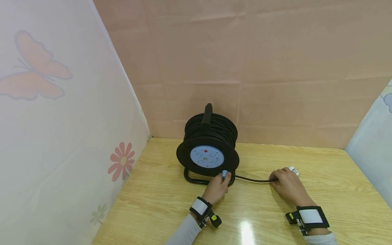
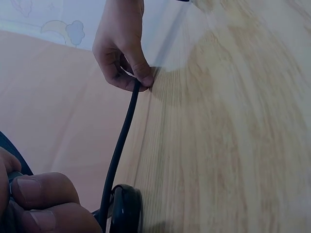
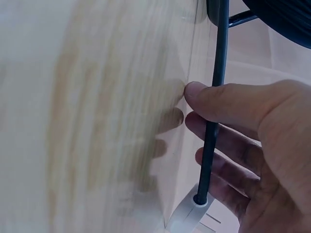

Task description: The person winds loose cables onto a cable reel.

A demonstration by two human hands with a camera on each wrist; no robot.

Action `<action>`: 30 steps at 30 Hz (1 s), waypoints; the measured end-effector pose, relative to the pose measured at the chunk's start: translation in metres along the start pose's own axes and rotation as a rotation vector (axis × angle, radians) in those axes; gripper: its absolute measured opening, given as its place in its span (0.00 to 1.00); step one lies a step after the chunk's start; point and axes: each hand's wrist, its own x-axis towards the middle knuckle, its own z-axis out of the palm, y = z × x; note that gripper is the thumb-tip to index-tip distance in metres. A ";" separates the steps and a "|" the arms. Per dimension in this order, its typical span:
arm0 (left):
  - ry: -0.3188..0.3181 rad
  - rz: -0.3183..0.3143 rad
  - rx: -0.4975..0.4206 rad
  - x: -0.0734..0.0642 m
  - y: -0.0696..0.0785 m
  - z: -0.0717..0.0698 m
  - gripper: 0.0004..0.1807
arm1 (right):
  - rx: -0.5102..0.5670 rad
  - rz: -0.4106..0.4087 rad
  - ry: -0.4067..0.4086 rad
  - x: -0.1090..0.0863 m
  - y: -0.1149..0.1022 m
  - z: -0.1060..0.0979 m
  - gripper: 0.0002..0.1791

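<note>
A black cable reel (image 1: 183,154) stands on its tubular frame (image 1: 196,180), with a pale blue round socket panel (image 1: 200,156) facing me and cable wound behind it. My left hand (image 1: 215,189) grips a light blue knob (image 1: 225,173) at the lower right of the reel's front disc. From the reel's base a black cable (image 1: 252,179) runs right to my right hand (image 1: 288,185), whose thumb and index finger pinch it just above the table. Beyond those fingers sticks out a white plug (image 1: 294,170) with metal pins, also visible below the right hand (image 3: 272,111) in the right wrist view.
The reel's upright handle (image 1: 207,115) rises near a brown covered back wall (image 1: 275,85). A wood-grain table (image 1: 147,204) spreads around both hands. Pale printed sheets flank it, the left one (image 1: 76,153) showing a butterfly and flowers.
</note>
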 end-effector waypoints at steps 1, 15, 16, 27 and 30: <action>-0.001 0.001 -0.004 -0.001 0.000 -0.001 0.28 | 0.002 -0.004 0.000 0.000 0.000 0.000 0.10; -0.002 -0.011 0.001 -0.005 -0.007 -0.007 0.28 | -0.093 -0.036 0.164 -0.001 0.000 0.002 0.10; -0.002 -0.021 0.004 -0.005 -0.009 -0.007 0.28 | -0.094 -0.032 0.165 -0.001 0.000 0.002 0.10; 0.011 -0.046 0.008 -0.005 -0.020 -0.010 0.30 | -0.090 0.017 0.135 0.001 -0.001 0.004 0.10; 0.028 -0.029 0.027 -0.007 -0.020 -0.014 0.29 | -0.091 0.027 0.122 0.002 -0.003 0.004 0.10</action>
